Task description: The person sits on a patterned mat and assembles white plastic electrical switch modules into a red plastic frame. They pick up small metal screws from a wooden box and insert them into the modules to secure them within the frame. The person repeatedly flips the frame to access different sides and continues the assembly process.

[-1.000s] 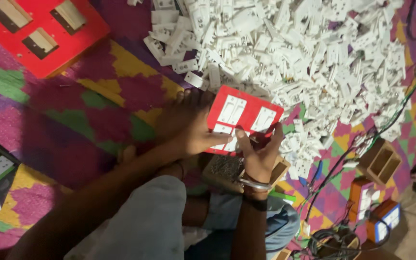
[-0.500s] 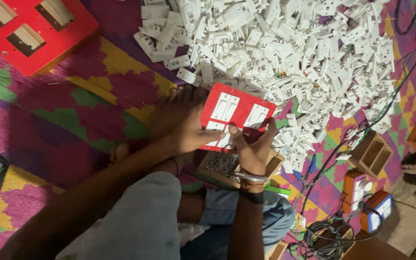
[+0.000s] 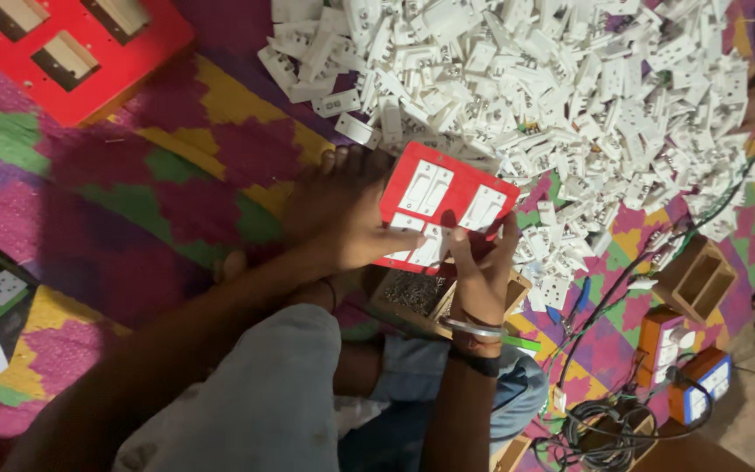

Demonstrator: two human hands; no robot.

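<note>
Between both hands' fingers (image 3: 458,240), red switch plate (image 3: 456,179)

The light is dim and warm, falling unevenly from the upper right, where the heap of white plastic parts (image 3: 552,96) is brightest and slightly washed out. The lower left sinks into shadow, and the near forearm and grey cloth there are soft and out of focus. The patterned mat (image 3: 133,192) looks muted (colours lean reddish). No strong glare shows.
</note>
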